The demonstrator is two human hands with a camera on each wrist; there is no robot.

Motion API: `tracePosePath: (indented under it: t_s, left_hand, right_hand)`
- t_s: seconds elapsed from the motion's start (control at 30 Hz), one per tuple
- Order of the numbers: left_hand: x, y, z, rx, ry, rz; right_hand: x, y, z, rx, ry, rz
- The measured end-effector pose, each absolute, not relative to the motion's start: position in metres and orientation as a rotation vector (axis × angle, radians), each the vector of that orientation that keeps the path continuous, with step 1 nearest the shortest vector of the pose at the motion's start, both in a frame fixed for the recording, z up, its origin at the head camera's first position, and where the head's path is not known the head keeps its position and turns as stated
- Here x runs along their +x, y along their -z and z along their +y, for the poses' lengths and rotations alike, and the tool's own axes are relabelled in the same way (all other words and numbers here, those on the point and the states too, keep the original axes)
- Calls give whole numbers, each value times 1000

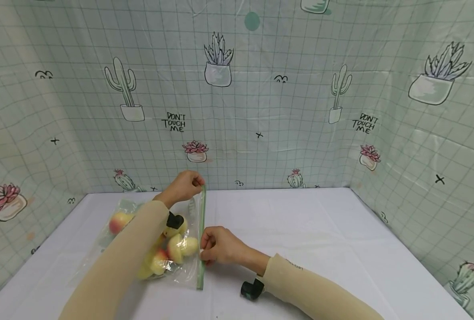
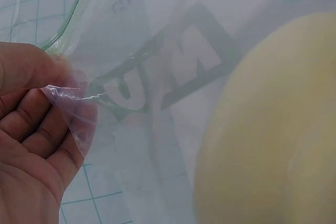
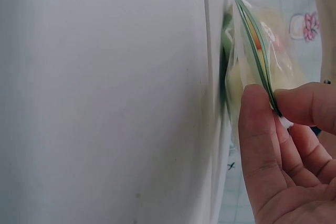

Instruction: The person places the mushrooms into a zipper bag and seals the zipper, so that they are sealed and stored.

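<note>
A clear zip bag with a green zip strip lies on its side, its mouth edge facing right. Inside are several yellow fruits, some blushed red, such as the one at the far left. My left hand pinches the far top corner of the bag; thumb and fingers hold the clear film beside the zip in the left wrist view. Around the middle of the strip, my right hand pinches the zip between thumb and forefinger. A small white slider shows at those fingertips, and the two green zip lines stand apart above them.
The bag rests on a white-covered table. A grid-patterned curtain with cactus drawings rises behind and at both sides. Black wrist cameras sit at the left wrist and right wrist.
</note>
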State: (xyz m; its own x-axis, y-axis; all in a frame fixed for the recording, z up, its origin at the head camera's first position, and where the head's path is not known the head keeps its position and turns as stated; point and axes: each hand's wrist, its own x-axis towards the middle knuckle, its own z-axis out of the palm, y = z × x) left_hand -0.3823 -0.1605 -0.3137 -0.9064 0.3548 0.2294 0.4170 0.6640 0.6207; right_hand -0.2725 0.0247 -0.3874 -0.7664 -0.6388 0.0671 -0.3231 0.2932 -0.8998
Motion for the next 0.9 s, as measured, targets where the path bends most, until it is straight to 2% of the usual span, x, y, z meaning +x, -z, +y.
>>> tracePosePath:
  t_s: [0.4, 0.9]
  left_hand:
    - [-379, 311, -156, -561, 1025, -2822]
    - [-380, 312, -158, -570, 1019, -2811]
  right_hand:
    - [-266, 387, 25, -872, 1463, 2240]
    - [-258, 387, 25, -889, 1463, 2199]
